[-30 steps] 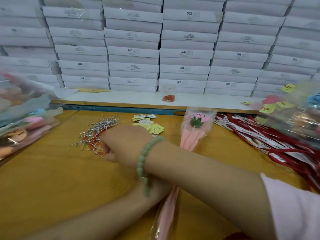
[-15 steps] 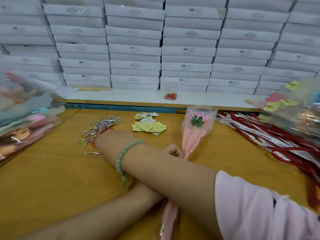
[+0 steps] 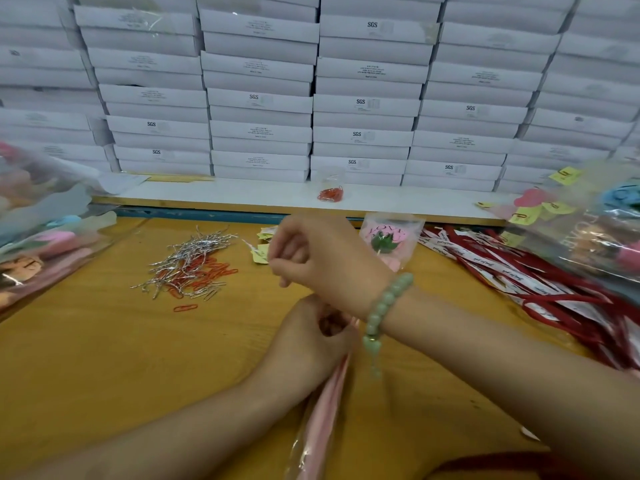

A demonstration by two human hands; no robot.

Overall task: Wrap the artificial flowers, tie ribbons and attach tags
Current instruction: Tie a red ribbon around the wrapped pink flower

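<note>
A pink artificial flower (image 3: 388, 237) in a clear sleeve printed "LOVE" lies on the wooden table (image 3: 86, 358), its stem running toward me. My left hand (image 3: 311, 337) is closed around the sleeve's narrow middle. My right hand (image 3: 304, 254), a green bead bracelet on its wrist, crosses above it with fingers pinched; a thin silver twist tie (image 3: 250, 244) seems to stick out from the fingertips. The pile of silver twist ties (image 3: 194, 249) lies to its left, mixed with orange paper clips (image 3: 211, 271). Yellow tags (image 3: 260, 255) peek out behind my right hand.
Red ribbons with white printed strips (image 3: 519, 282) spread at the right. Clear bags of wrapped flowers sit at the left edge (image 3: 38, 237) and right edge (image 3: 595, 233). White boxes (image 3: 363, 98) are stacked along the back, with a small cup of clips (image 3: 330, 190) in front.
My right hand has pulled back from the twist-tie pile toward the flower, rising and moving right. My left hand stays on the sleeve.
</note>
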